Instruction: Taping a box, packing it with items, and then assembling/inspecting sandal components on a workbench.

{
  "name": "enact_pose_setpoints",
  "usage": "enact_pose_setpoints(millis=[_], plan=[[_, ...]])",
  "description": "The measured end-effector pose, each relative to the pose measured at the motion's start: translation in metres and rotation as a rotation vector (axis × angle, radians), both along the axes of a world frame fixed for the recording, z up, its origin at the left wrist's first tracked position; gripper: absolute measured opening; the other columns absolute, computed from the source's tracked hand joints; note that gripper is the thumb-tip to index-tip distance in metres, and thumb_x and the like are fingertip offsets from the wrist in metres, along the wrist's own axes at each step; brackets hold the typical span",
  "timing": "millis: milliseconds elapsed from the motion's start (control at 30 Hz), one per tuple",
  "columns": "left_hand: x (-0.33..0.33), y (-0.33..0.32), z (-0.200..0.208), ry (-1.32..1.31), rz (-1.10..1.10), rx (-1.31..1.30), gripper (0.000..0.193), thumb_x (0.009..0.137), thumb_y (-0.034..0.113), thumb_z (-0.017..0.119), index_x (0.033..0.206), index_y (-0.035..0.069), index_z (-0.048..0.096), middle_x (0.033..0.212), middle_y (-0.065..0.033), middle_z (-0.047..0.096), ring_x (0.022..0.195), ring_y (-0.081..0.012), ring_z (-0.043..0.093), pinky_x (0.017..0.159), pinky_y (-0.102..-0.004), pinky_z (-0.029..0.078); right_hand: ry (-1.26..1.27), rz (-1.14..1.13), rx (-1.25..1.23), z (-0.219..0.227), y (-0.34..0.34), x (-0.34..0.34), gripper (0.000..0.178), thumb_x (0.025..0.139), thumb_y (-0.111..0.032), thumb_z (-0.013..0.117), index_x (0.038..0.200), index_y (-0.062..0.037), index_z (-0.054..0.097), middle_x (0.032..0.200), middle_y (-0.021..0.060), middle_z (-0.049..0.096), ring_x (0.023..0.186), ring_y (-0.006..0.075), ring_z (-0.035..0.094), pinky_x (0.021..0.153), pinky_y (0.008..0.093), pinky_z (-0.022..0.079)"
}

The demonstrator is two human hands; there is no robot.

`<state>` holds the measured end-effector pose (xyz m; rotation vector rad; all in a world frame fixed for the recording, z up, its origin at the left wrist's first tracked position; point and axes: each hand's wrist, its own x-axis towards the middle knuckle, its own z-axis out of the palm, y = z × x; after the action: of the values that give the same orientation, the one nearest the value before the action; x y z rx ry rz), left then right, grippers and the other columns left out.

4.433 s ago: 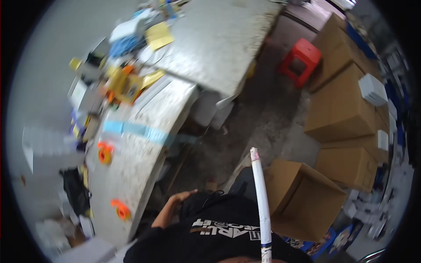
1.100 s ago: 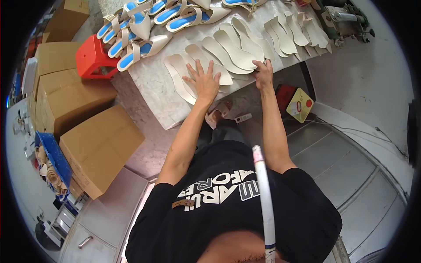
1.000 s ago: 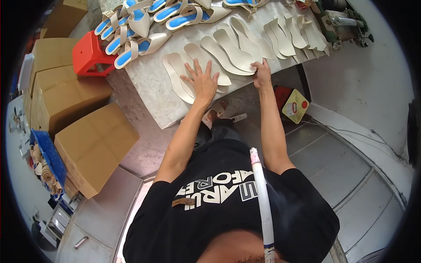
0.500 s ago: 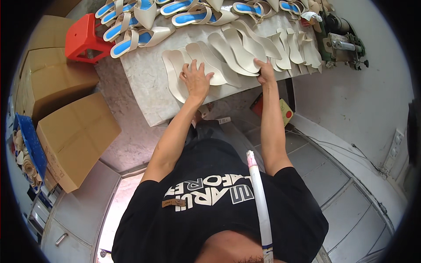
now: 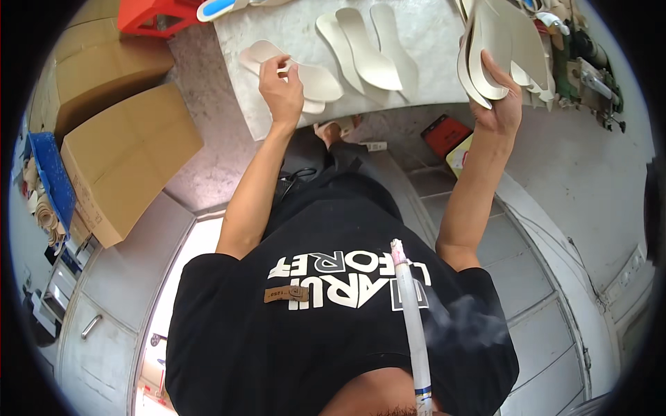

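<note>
My right hand (image 5: 501, 104) holds several cream insoles (image 5: 491, 59) in a fanned bunch, raised at the right end of the table (image 5: 433, 41). The thumb lies across the bunch; the other fingers are mostly hidden. At the table's left, my left hand (image 5: 282, 93) is over a small overlapping group of insoles (image 5: 316, 82). Its fingers are bent but apart, and contact with the insoles is unclear. Between my hands lie a few more insoles (image 5: 368, 66), partly overlapping.
A green machine (image 5: 595, 83) stands beyond the table's right end. Cardboard boxes (image 5: 135, 152) and a red stool (image 5: 156, 15) are to the left. A lit cigarette (image 5: 414, 326) juts into view over my shirt, with smoke beside it.
My right hand has moved right and lifted several insoles off the table. My left hand has shifted slightly left and drawn up. The view has tilted, so most of the sandals are out of frame.
</note>
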<state>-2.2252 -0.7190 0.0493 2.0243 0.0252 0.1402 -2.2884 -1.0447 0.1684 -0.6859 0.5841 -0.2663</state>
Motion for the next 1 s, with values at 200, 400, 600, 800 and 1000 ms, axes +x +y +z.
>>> enact_pose_setpoints(millis=[200, 400, 600, 800, 1000], plan=[[-0.013, 0.012, -0.031, 0.319, 0.149, 0.607, 0.102, 0.058, 0.040, 0.092, 0.134, -0.003, 0.039, 0.127, -0.0268, 0.041, 0.120, -0.0416, 0.033, 0.102, -0.0496, 0.033, 0.093, -0.040, 0.001, -0.035, 0.101, 0.003, 0.048, 0.089, -0.001, 0.064, 0.134, 0.0059, 0.048, 0.121, 0.0242, 0.062, 0.102, 0.0345, 0.066, 0.093, 0.0441, 0.055], [-0.027, 0.022, 0.002, 0.458, 0.203, 0.598, 0.123, 0.057, 0.025, 0.094, 0.149, -0.002, 0.016, 0.135, -0.0293, 0.034, 0.123, -0.0461, 0.033, 0.106, -0.0489, 0.033, 0.702, -0.036, -0.749, -0.079, 0.155, -0.060, 0.074, 0.086, -0.021, 0.078, 0.137, 0.0068, 0.032, 0.105, 0.0152, 0.054, 0.084, 0.0194, 0.063, 0.066, 0.0329, 0.056], [-0.037, 0.070, 0.002, 0.377, 0.177, 0.277, 0.121, 0.056, 0.008, 0.092, 0.149, -0.004, 0.016, 0.146, -0.0284, 0.029, 0.131, -0.0428, 0.035, 0.109, -0.0443, 0.034, 0.489, 0.494, -0.541, -0.096, 0.208, -0.088, 0.053, 0.096, -0.028, 0.067, 0.131, 0.0083, 0.049, 0.102, 0.0132, 0.067, 0.084, 0.0139, 0.065, 0.069, 0.0254, 0.055], [-0.018, 0.058, 0.077, 0.226, -0.030, -0.151, 0.120, 0.058, 0.009, 0.094, 0.150, -0.003, 0.018, 0.142, -0.0214, 0.038, 0.127, -0.0290, 0.043, 0.101, -0.0389, 0.044, 0.333, 0.459, -0.442, -0.078, 0.242, -0.035, 0.071, 0.086, -0.023, 0.078, 0.139, 0.0063, 0.042, 0.115, 0.0170, 0.063, 0.098, 0.0182, 0.064, 0.080, 0.0289, 0.054], [0.036, -0.032, 0.106, 0.013, -0.283, -0.179, 0.113, 0.066, 0.027, 0.092, 0.150, -0.001, 0.021, 0.144, -0.0251, 0.031, 0.127, -0.0332, 0.039, 0.103, -0.0421, 0.041, 0.252, 0.313, -0.297, 0.023, 0.159, -0.007, 0.034, 0.087, -0.008, 0.073, 0.116, 0.0050, 0.061, 0.101, 0.0099, 0.067, 0.082, 0.0183, 0.068, 0.067, 0.0302, 0.060]])
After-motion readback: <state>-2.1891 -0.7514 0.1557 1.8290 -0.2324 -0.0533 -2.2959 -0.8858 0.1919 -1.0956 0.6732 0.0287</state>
